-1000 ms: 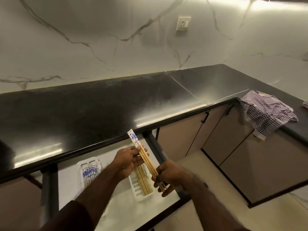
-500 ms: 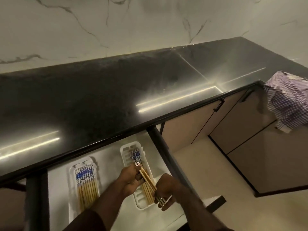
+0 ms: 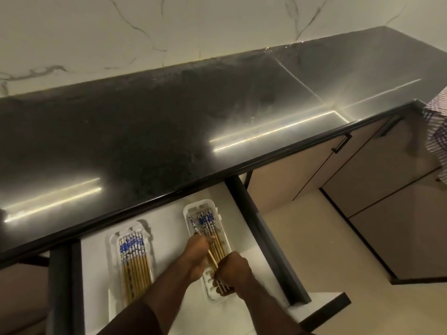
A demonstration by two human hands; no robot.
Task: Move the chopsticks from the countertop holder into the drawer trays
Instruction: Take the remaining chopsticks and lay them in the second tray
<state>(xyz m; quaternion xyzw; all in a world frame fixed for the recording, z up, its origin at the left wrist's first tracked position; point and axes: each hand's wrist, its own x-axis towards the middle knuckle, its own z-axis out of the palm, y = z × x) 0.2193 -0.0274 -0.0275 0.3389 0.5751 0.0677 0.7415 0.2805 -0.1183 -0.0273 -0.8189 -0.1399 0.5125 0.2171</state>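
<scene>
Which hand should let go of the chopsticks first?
Probably the left hand: the patterned ends under it already lie low over the right tray, while the right hand grips the plain tips.

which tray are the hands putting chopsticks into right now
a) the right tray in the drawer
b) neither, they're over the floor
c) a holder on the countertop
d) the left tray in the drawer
a: the left hand and right hand both grip chopsticks over the right tray, while the left tray lies full and untouched in the open drawer.
</scene>
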